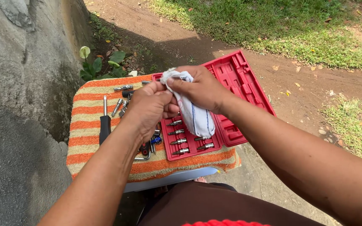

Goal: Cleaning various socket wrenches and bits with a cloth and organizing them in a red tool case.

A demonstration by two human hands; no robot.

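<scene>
Striped towel (89,121) spread over a small stand, loose sockets (122,88) and a black-handled driver (104,125) lying on it. Red case (239,90) open alongside, bits (177,132) in rows inside. Stone wall (17,83) at left, grass (273,25) beyond. Above the case, both hands meeting: left hand (149,106) clenched, contents hidden; right hand (202,90) pinching a white cloth (195,115), its end hanging over the bits.
</scene>
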